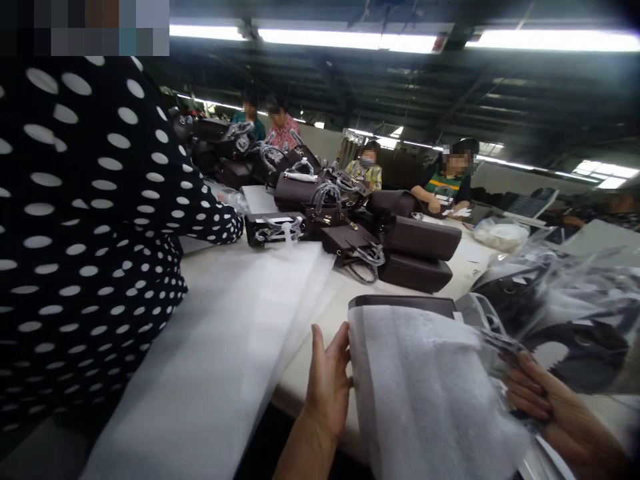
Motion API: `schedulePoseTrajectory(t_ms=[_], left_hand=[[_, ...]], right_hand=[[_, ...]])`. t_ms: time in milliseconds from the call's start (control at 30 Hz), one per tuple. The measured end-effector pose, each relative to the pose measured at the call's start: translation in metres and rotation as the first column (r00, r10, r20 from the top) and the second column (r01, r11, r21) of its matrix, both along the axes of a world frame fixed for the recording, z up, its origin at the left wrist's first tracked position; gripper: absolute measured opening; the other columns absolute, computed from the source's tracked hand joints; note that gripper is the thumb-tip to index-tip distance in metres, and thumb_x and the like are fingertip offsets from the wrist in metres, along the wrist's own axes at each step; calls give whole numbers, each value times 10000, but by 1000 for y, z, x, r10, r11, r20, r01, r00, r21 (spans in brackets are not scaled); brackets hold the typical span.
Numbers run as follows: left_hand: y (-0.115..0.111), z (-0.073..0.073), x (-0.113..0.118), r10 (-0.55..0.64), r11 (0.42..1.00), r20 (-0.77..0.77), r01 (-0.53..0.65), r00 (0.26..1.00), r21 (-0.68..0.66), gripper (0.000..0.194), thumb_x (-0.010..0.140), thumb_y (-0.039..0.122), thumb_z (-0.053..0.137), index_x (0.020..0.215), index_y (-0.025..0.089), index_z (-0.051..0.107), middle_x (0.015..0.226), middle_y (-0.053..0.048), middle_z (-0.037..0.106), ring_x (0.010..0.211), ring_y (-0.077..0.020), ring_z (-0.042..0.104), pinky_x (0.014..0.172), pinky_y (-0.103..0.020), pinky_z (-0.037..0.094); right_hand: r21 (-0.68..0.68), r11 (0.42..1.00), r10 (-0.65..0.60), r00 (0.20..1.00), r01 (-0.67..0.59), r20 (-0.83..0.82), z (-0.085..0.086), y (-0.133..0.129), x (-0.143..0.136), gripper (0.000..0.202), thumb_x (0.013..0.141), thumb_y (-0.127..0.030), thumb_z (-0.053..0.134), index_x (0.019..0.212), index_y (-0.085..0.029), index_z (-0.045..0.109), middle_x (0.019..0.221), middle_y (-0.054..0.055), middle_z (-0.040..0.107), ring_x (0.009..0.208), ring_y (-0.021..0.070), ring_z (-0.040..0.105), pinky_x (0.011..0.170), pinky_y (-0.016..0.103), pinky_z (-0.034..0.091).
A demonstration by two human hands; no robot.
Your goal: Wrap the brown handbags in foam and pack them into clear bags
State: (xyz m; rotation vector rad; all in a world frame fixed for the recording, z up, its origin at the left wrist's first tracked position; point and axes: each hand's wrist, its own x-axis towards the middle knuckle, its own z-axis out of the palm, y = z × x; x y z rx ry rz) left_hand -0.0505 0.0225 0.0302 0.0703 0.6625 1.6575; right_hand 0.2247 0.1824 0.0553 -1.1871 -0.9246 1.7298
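A dark brown handbag (403, 305) wrapped in a white foam sheet (425, 393) is in front of me at the table's near edge. My left hand (327, 380) is at the bag's left side, thumb raised and apart, with some fingertips hidden behind the wrapped edge. On the other side, my right hand (537, 400) is closed around the plastic-wrapped handles (500, 340). Motion blurs that hand a little. To the left lies a stack of long white foam sheets (220, 340), partly hanging over the edge.
Several brown handbags (345, 233) are piled across the table (345, 293). Bags in clear plastic (575, 333) crowd the right side. A person in a polka-dot top (85, 220) stands close on my left, arm over the table. Other people work farther back.
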Motion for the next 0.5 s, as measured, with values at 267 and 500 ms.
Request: schedulePoseTrajectory(t_ms=[267,500], left_hand=[[13,-7,29,24,992,55,-17,998,-127,503,799,474,544,1195,164,525,1029,-85,660,989,-257,594,891,-384,436],[37,-14,49,39,974,66,-24,997,-223,497,838,426,497,1214,102,505,975,-126,677,948,-269,624,879,-402,475]], right_hand=[[30,997,78,994,-76,-71,13,-3,-15,362,650,-361,743,692,-150,451,470,-113,253,323,-19,185,269,63,179],[39,967,251,967,-252,44,70,3,-14,356,800,-489,553,810,-134,524,715,45,613,556,115,574,471,217,493]])
